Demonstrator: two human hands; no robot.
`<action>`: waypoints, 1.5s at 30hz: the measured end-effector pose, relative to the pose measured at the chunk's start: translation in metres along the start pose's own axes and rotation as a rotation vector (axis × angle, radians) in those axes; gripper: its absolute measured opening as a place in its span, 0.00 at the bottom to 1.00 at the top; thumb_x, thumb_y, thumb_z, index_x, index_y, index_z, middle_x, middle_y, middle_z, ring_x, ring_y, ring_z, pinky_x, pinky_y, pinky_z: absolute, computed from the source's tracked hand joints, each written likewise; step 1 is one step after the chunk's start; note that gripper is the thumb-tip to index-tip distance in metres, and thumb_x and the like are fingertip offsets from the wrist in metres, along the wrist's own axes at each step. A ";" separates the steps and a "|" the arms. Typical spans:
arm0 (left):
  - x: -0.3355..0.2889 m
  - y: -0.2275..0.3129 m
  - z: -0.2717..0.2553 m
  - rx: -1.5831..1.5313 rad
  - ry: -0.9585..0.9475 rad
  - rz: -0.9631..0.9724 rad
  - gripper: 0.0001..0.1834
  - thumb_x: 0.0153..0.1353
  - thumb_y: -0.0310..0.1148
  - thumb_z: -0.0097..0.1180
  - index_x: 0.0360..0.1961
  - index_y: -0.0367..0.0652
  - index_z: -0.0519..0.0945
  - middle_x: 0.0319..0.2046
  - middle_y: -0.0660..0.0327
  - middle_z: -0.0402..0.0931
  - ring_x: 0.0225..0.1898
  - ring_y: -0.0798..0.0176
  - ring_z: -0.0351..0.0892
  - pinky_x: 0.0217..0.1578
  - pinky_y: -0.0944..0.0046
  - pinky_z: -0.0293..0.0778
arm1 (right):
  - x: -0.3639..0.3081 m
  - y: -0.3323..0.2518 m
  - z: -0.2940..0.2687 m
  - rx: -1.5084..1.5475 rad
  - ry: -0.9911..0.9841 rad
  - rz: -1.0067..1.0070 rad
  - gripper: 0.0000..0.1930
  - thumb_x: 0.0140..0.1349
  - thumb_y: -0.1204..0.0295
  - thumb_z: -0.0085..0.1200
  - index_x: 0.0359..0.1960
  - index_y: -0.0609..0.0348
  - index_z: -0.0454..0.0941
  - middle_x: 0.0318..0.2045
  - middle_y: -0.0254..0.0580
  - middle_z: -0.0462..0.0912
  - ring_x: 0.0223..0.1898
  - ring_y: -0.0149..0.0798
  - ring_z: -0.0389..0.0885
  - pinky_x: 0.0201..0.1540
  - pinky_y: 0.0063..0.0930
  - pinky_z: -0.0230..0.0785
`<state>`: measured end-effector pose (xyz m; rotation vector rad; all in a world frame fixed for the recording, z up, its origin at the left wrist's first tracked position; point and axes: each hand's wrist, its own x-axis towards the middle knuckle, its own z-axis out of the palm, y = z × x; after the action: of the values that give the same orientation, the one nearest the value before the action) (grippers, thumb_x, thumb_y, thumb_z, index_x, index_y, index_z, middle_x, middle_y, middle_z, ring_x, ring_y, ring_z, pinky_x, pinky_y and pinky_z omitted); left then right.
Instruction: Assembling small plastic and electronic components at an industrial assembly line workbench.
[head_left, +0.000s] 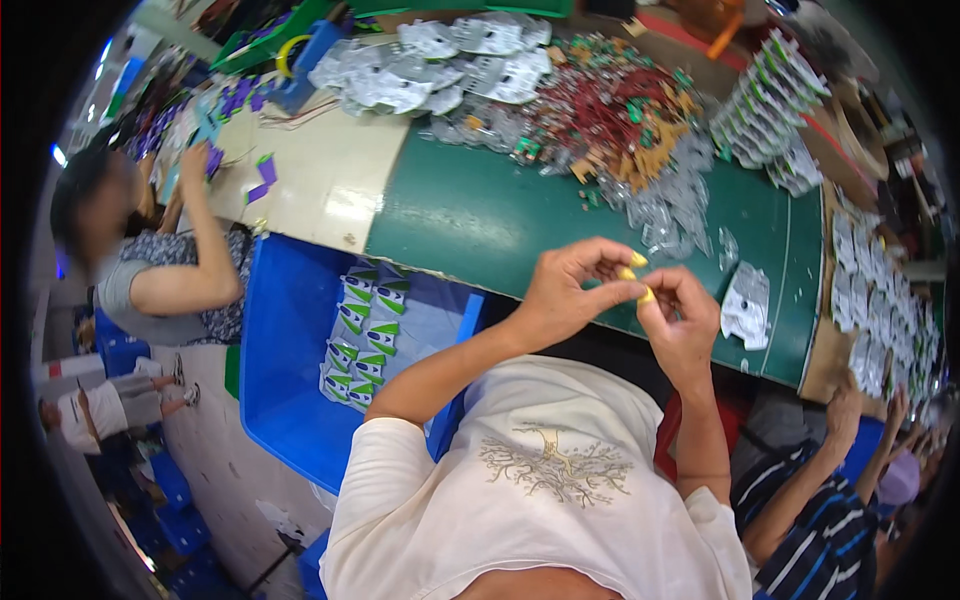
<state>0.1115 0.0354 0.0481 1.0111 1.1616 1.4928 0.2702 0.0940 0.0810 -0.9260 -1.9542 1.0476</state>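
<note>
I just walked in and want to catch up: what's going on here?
A person's left hand and right hand meet at the near edge of a green table, with yellow covers on some fingertips. Whether they pinch something small is unclear. A whitish shell lies near the right hand; red wires and loose parts are heaped farther back. To the left, a blue bin holds green-and-white pieces.
</note>
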 end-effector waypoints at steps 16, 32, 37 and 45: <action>0.041 0.016 -0.135 0.673 0.179 0.218 0.17 0.55 0.32 0.67 0.46 0.43 0.79 0.37 0.59 0.80 0.39 0.63 0.80 0.42 0.64 0.75 | 0.019 0.024 0.019 0.366 -0.162 0.177 0.04 0.63 0.82 0.55 0.38 0.63 0.77 0.30 0.28 0.75 0.27 0.20 0.72 0.31 0.14 0.65; 0.002 0.028 -0.130 1.645 0.118 0.761 0.11 0.55 0.27 0.57 0.40 0.47 0.81 0.40 0.64 0.81 0.45 0.65 0.80 0.62 0.49 0.56 | -0.006 0.025 -0.011 -0.026 -0.094 0.195 0.05 0.58 0.82 0.57 0.36 0.65 0.79 0.25 0.32 0.74 0.19 0.19 0.63 0.21 0.18 0.57; -0.049 -0.017 -0.038 1.363 -0.250 0.692 0.15 0.52 0.30 0.62 0.43 0.42 0.81 0.42 0.61 0.79 0.47 0.61 0.79 0.61 0.52 0.59 | -0.006 0.017 -0.020 -0.226 -0.163 0.045 0.06 0.57 0.83 0.56 0.36 0.65 0.77 0.29 0.44 0.77 0.22 0.37 0.75 0.24 0.28 0.68; -0.039 -0.041 -0.017 1.300 -0.225 0.567 0.19 0.45 0.36 0.70 0.39 0.45 0.80 0.48 0.57 0.75 0.55 0.55 0.73 0.60 0.51 0.63 | -0.007 0.043 0.013 -0.526 -0.230 -0.292 0.06 0.52 0.79 0.58 0.31 0.60 0.74 0.29 0.43 0.75 0.29 0.44 0.81 0.28 0.37 0.73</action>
<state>0.1104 -0.0023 0.0026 2.4549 1.7719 0.8103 0.2737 0.1018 0.0364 -0.7724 -2.5329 0.4925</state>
